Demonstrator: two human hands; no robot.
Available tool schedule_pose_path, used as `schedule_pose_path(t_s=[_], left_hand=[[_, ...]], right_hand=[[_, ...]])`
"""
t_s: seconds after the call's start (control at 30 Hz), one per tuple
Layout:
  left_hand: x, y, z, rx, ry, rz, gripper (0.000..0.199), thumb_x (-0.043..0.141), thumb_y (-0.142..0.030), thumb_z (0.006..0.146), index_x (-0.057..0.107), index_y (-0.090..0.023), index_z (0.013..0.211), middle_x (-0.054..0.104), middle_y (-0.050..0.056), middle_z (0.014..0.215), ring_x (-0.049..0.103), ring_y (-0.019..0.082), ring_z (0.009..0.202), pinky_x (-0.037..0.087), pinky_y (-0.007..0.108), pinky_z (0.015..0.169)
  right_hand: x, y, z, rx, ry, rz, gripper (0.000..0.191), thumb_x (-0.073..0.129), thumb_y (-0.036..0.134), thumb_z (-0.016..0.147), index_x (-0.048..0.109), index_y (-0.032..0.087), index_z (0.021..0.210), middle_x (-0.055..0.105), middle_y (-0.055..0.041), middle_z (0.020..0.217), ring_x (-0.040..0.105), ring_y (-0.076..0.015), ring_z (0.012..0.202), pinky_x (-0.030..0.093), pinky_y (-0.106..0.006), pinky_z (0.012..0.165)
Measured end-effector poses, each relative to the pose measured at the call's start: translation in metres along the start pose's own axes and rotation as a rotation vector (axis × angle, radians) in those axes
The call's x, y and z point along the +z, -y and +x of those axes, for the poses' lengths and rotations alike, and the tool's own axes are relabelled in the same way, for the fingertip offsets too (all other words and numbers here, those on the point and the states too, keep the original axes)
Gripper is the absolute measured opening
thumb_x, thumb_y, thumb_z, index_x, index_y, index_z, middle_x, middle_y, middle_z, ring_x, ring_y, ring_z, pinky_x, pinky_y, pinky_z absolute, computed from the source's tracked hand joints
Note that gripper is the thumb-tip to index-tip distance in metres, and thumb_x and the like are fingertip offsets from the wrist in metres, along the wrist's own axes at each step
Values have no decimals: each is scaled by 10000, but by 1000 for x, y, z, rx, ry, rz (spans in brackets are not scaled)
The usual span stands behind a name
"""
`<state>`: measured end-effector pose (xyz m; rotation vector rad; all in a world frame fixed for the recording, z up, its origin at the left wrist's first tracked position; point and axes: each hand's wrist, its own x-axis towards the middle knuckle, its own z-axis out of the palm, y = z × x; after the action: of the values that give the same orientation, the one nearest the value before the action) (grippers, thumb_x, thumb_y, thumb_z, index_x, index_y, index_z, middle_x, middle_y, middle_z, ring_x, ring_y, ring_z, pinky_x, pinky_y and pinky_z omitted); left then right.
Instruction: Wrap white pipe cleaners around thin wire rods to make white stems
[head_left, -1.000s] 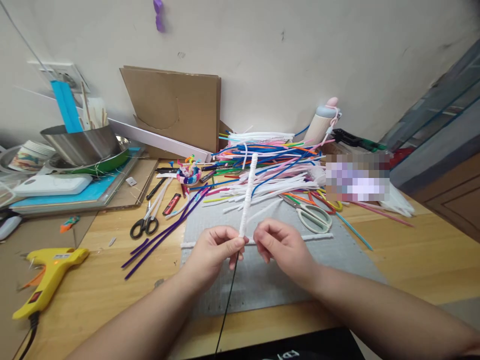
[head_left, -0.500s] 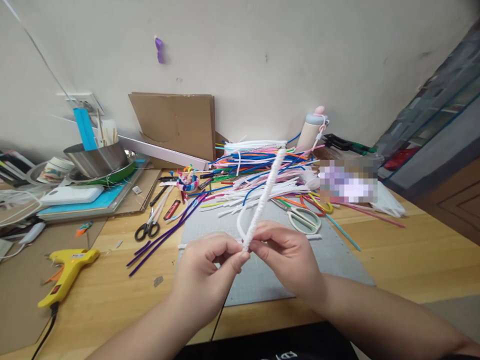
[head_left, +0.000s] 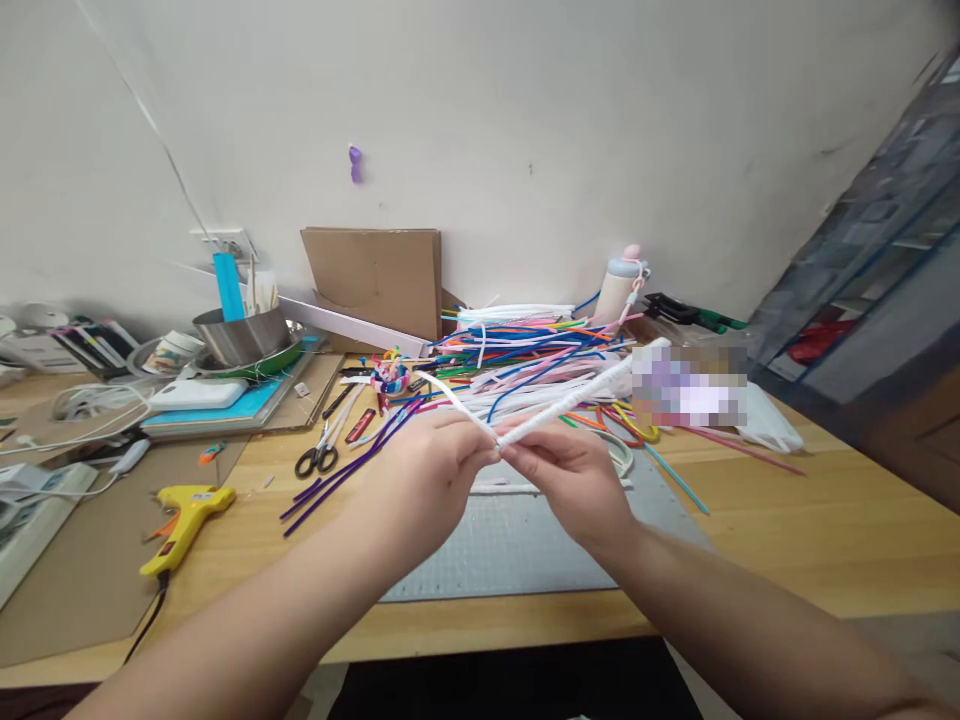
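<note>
Both hands point(head_left: 416, 475) point(head_left: 581, 475), close together, pinch the near end of a white rod point(head_left: 574, 400) slanting away rightward.

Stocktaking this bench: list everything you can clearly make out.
table: one, light brown, beneath
cutting mat: one, grey, centre
fuzzy stick: one, white, held, leaning right
thin strip: one, white, centre, leaning left
lying stick: one, white, on mat
craft stems: many, mixed, table's back
loose stems: several, purple, mat's left edge
scissors: one, black-handled, left
second scissors: one, pale-handled, mat's right
glue gun: one, yellow, left
lighter: one, red, left
pot: one, silver, back left
wall: one, pale, behind
cardboard: stacked, brown, against wall
bottle: one, pale, back right
power strip: one, white, far left
left hand: one, bare, centre
right hand: one, bare, centre
</note>
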<state>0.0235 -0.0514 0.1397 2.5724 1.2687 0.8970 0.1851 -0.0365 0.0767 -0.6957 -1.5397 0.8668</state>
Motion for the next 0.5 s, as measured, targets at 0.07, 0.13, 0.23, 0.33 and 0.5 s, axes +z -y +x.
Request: schedule_pose_path(t_s=[0.07,0.13,0.23,0.33,0.5], left_hand=[[1,3,6,-28,23,11,165,549,-167,830,644,-174,696,659,7,724,593,140,711,429,242,630],[3,8,11,-62,65,15,168,548,-194,837,664,-182,715,673,7,743,605,145,731,433,244,642],[12,18,16,-79,158,36,191,530,-219,848,690,-195,745,688,8,750,614,147,718,433,246,635],[23,29,18,-63,202,120,214,519,-244,851,705,-210,750,704,15,744,621,163,701,424,274,651],[43,37,14,-136,85,234,221,568,-275,815,682,-214,636,700,15,676,613,187,674,385,346,722]], right_hand=[[1,-7,4,37,-5,95,84,657,222,779,719,252,827,676,-13,857,608,-184,846,472,-326,774],[2,-14,6,69,-16,183,74,657,236,773,718,249,814,667,-13,857,600,-184,843,469,-323,769],[4,-27,8,123,-34,264,44,672,251,752,707,236,773,654,-7,834,589,-178,832,457,-311,769],[6,-42,8,229,-51,319,65,695,274,724,695,209,715,635,-3,759,566,-160,771,437,-290,745],[11,-65,0,425,-107,442,192,703,354,708,674,167,681,565,-4,642,477,-121,610,410,-260,600]])
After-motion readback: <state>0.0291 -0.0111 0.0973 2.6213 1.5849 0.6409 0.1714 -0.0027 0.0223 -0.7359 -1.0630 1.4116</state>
